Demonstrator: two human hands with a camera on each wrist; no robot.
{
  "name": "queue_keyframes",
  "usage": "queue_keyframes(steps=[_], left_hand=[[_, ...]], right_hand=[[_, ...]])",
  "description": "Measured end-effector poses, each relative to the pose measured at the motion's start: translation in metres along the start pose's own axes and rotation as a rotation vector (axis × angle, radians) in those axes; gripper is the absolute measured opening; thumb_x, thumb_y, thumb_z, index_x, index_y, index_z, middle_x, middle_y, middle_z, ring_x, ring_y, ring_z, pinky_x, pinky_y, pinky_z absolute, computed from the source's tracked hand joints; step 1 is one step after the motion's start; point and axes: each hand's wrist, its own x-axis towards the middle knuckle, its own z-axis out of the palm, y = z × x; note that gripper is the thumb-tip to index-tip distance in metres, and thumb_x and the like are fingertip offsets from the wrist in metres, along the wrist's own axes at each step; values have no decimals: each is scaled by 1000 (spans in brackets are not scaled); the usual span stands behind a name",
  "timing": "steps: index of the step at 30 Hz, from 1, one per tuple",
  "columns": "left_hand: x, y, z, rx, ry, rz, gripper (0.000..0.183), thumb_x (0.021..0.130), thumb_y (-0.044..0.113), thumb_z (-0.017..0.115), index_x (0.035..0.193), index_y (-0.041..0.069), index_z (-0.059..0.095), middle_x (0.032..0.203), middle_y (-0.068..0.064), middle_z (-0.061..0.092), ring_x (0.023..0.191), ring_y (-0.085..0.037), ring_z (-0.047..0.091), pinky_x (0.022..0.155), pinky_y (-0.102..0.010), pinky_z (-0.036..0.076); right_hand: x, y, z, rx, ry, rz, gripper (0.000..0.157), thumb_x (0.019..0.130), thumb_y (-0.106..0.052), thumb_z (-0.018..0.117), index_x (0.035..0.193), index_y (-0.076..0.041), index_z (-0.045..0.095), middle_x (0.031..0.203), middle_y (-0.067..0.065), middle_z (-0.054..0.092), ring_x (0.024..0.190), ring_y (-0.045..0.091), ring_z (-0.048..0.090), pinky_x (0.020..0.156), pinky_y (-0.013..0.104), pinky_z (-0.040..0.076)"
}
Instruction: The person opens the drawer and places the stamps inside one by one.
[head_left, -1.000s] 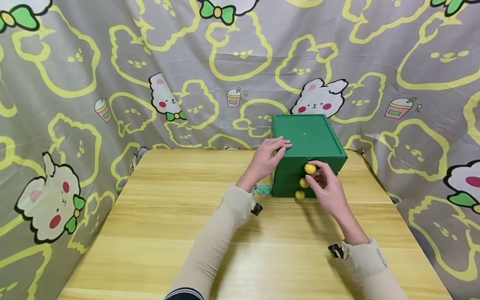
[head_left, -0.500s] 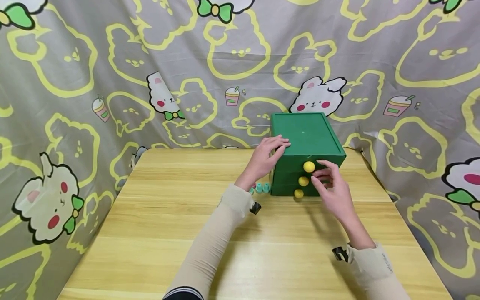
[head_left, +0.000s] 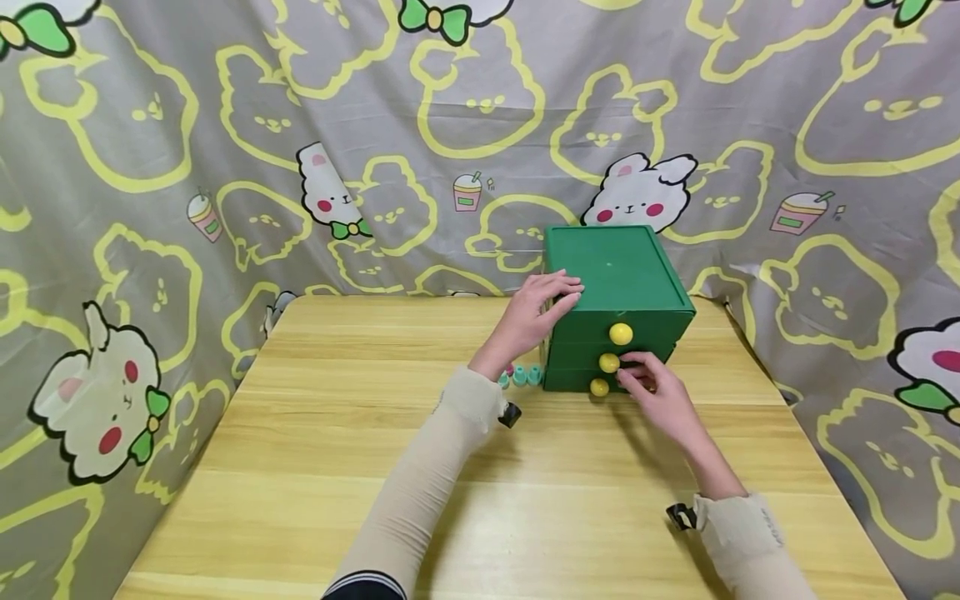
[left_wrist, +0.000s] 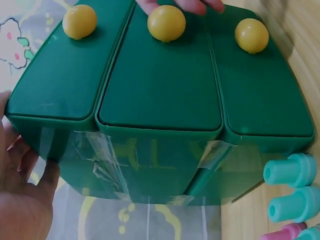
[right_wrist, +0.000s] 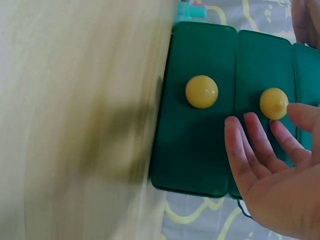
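Observation:
A green three-drawer box stands at the back right of the table, with a round yellow knob on each drawer front. My left hand rests on its upper left edge, fingers on the top and thumb along the side, as the left wrist view also shows. The right hand is at the middle knob, thumb and index fingertips at its edge and the other fingers spread before the drawer front. The top knob and bottom knob are untouched. All drawers look pushed in.
Several small teal peg-like pieces and a pink one stand on the table left of the box. Clear tape crosses the box's side. A patterned grey curtain hangs behind the wooden table.
My right hand has let go of the top knob, drawn back a little, and come down to the middle knob. The left hand has stayed on the box.

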Motion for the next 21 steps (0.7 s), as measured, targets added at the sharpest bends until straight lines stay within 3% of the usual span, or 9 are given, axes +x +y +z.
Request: queue_keyframes(steps=[3,7,12,21], left_hand=[[0,0,0,-12,-3,1,38,109,40,51,137,21,67,149,8,59,152,-4,34,126,-38,29],[-1,0,-1,-15,-9,-4,38,109,42,52,138,22,67,150,9,58,151,-3,33,126,-39,29],[-2,2,-1,-15,-21,-10,40,107,43,56,140,23,65,151,11,56,151,-3,32,126,-40,28],[-2,2,0,-24,-17,-27,42,105,44,61,141,24,65,151,12,56,151,-2,32,126,-43,30]], right_hand=[[1,0,5,36,-8,19,34,106,-19,61,131,3,55,113,28,72,91,6,71,75,25,60],[3,-2,12,15,46,16,32,106,-20,61,130,1,56,111,25,72,91,9,72,74,19,57],[5,-6,19,-54,110,-27,30,105,-22,63,128,-4,60,107,19,74,89,3,68,74,12,53],[9,-6,20,-34,115,-40,26,104,-23,65,122,-4,64,105,18,74,87,-6,65,77,8,51]])
